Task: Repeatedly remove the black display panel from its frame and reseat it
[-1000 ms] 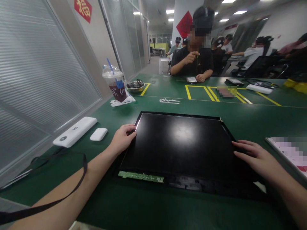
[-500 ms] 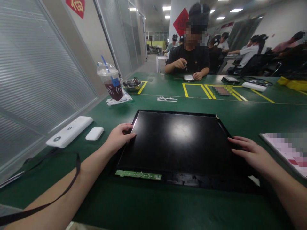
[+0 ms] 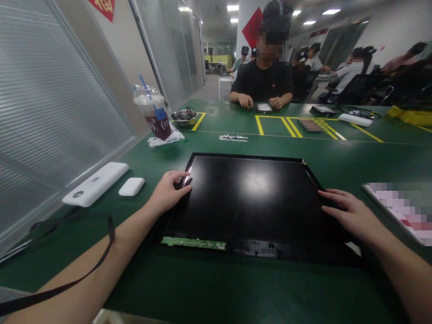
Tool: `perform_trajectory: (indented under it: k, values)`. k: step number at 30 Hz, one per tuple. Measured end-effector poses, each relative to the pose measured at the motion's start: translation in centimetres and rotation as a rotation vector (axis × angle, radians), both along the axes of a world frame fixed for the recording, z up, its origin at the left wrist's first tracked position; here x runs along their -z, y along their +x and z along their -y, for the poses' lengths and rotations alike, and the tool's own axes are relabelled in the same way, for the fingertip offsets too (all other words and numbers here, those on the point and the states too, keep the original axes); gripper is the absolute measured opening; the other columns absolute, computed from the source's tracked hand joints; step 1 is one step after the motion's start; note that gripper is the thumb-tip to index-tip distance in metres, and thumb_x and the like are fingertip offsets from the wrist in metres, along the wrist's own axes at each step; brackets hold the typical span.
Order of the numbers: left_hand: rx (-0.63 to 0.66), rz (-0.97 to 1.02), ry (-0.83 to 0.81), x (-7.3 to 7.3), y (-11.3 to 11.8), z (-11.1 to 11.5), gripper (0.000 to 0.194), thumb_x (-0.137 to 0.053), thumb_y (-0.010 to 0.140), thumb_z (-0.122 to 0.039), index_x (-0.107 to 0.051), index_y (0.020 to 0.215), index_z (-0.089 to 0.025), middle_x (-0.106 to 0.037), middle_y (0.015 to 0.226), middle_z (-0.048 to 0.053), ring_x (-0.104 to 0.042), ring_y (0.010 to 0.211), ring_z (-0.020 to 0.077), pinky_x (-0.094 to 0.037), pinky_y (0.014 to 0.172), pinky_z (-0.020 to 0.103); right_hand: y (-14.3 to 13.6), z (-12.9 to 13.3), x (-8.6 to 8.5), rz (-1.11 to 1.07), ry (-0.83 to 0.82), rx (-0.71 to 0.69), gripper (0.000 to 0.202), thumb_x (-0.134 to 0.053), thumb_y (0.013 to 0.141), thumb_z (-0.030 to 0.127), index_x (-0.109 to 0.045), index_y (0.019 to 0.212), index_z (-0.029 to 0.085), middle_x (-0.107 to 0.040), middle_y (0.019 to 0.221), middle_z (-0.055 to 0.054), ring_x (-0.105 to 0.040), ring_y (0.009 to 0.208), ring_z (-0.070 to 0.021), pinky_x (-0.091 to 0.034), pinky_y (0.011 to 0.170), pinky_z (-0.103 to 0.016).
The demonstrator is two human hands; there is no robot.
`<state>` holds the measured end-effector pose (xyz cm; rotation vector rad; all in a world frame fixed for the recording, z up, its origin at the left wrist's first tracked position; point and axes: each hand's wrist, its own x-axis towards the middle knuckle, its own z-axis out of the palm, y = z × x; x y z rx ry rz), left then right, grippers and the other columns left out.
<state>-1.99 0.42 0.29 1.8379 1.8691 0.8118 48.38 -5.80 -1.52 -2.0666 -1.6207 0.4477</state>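
Note:
A black LCD panel (image 3: 246,207) lies face up in front of me, with a light glaring off its glossy screen. Along its near left edge runs a narrow green circuit board (image 3: 193,243). My left hand (image 3: 169,190) grips the panel's left side, thumb over the border and fingers at the rim. At the opposite side, my right hand (image 3: 346,208) holds the right edge, fingertips on the frame; its lower fingers are partly hidden. A small whitish flap (image 3: 353,248) sticks out near the panel's lower right corner.
On the left are a white power bank (image 3: 96,184), a small white case (image 3: 131,186) and a drink cup (image 3: 155,117) on tissue. A metal bowl (image 3: 184,118) stands behind. A pink-and-white screened device (image 3: 398,211) lies right. Across the green table sits a co-worker (image 3: 261,83).
Both my hands keep their places on the panel, with only a slight shift of the view. The co-worker's raised hand has come down to the table.

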Motion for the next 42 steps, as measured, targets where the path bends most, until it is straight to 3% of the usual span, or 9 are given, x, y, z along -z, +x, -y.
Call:
perform_trajectory:
  k: [5, 9, 14, 20, 28, 42]
  values:
    - [0.049, -0.032, 0.019, 0.1, -0.2, 0.0, 0.055, -0.072, 0.072, -0.048, -0.072, 0.119, -0.022, -0.061, 0.124, 0.011, -0.063, 0.105, 0.0295, -0.049, 0.104, 0.046, 0.0, 0.2, 0.1, 0.047, -0.018, -0.024, 0.063, -0.058, 0.072, 0.061, -0.07, 0.121, 0.022, -0.059, 0.142, -0.017, -0.05, 0.137, -0.0412, -0.044, 0.11, -0.058]
    - [0.066, -0.057, 0.008, -0.1, -0.2, 0.1, 0.064, -0.075, 0.069, -0.051, -0.066, 0.125, -0.02, -0.059, 0.128, 0.014, -0.063, 0.112, 0.0327, -0.049, 0.105, 0.048, -0.3, 0.8, -0.1, 0.14, -0.005, -0.111, 0.078, -0.062, 0.066, 0.069, -0.065, 0.127, 0.02, -0.056, 0.145, -0.02, -0.05, 0.137, -0.0425, -0.038, 0.116, -0.059]
    - [0.069, -0.008, 0.002, -0.2, 0.0, 0.3, 0.075, -0.077, 0.069, -0.048, -0.055, 0.135, -0.019, -0.062, 0.135, 0.017, -0.063, 0.117, 0.035, -0.05, 0.102, 0.05, -0.3, 1.0, -0.4, 0.166, -0.038, -0.156, 0.088, -0.064, 0.063, 0.074, -0.064, 0.131, 0.019, -0.055, 0.148, -0.022, -0.049, 0.138, -0.045, -0.037, 0.116, -0.061]
    - [0.105, -0.002, -0.024, -0.1, -0.1, 0.3, 0.076, -0.075, 0.072, -0.049, -0.053, 0.138, -0.018, -0.061, 0.143, 0.019, -0.06, 0.128, 0.039, -0.049, 0.103, 0.052, -0.7, 1.0, -0.7, 0.143, -0.052, -0.138, 0.093, -0.063, 0.061, 0.074, -0.063, 0.134, 0.015, -0.053, 0.15, -0.024, -0.046, 0.14, -0.0452, -0.033, 0.118, -0.06]
    - [0.108, 0.001, -0.019, 0.1, -0.1, 0.3, 0.074, -0.074, 0.073, -0.046, -0.053, 0.139, -0.02, -0.062, 0.144, 0.017, -0.06, 0.128, 0.0365, -0.047, 0.106, 0.05, -0.4, 1.0, -0.3, 0.173, -0.025, -0.15, 0.091, -0.06, 0.065, 0.076, -0.064, 0.133, 0.016, -0.055, 0.148, -0.023, -0.05, 0.137, -0.0458, -0.04, 0.114, -0.062]
    - [0.125, -0.017, 0.002, -0.2, 0.0, 0.4, 0.069, -0.073, 0.073, -0.044, -0.058, 0.137, -0.021, -0.065, 0.139, 0.015, -0.063, 0.122, 0.0367, -0.048, 0.104, 0.049, -0.1, 0.4, 1.1, 0.272, 0.093, -0.194, 0.069, -0.051, 0.079, 0.069, -0.07, 0.126, 0.021, -0.06, 0.139, -0.021, -0.055, 0.132, -0.0404, -0.038, 0.114, -0.059]
